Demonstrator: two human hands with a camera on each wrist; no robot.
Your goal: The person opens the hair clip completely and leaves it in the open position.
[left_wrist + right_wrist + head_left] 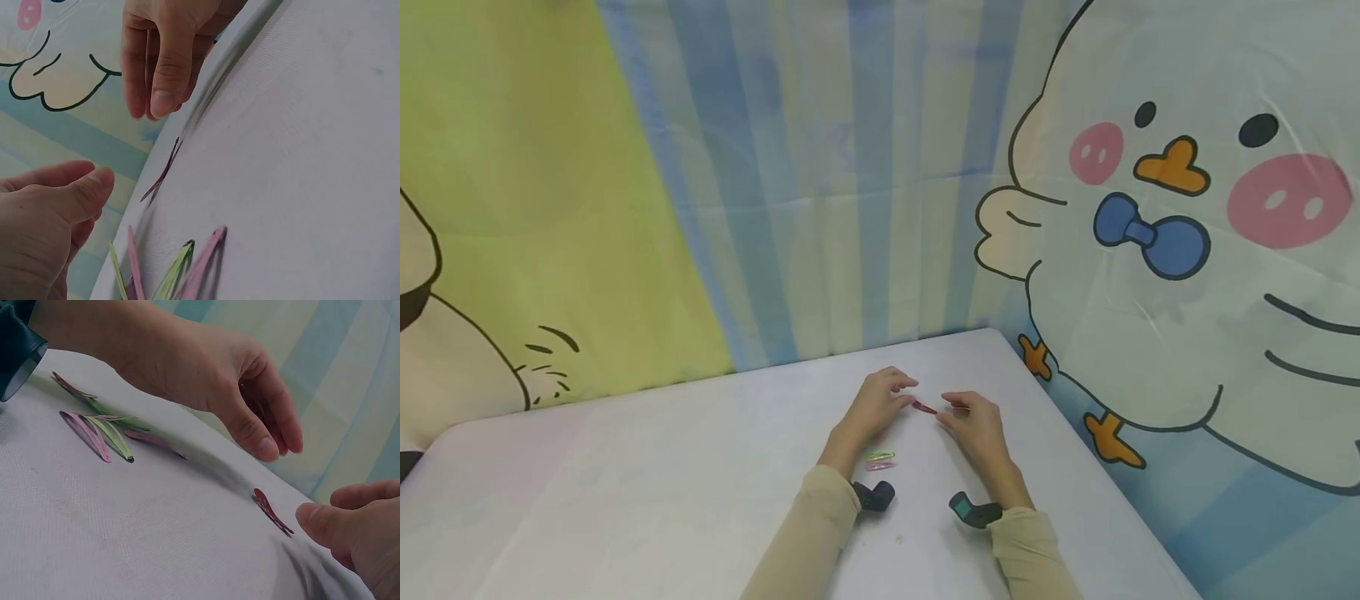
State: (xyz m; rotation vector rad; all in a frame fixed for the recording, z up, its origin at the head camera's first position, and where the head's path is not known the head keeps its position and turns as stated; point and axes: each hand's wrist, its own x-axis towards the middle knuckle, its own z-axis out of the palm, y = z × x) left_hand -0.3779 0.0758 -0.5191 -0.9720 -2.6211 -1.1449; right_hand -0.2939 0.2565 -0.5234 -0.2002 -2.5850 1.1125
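Observation:
A dark red snap hair clip (924, 407) lies on the white table between the two hands. In the head view my left hand (876, 404) is at its left end and my right hand (979, 423) at its right end. Both wrist views show a gap between the fingertips and the clip (270, 510). Nothing is held in my left hand (215, 381), its thumb near its fingers. My right hand (356, 534) is likewise without anything in it, thumb toward the clip. Beside the left wrist lie green (880, 457) and pink (881, 466) hair clips.
Several hair clips, among them a pink one (92, 440) and a green one (116, 440), are grouped close together nearer the body. Dark devices (874, 497) sit on both wrists. The white table (662, 483) ends against a printed cloth backdrop (820, 208).

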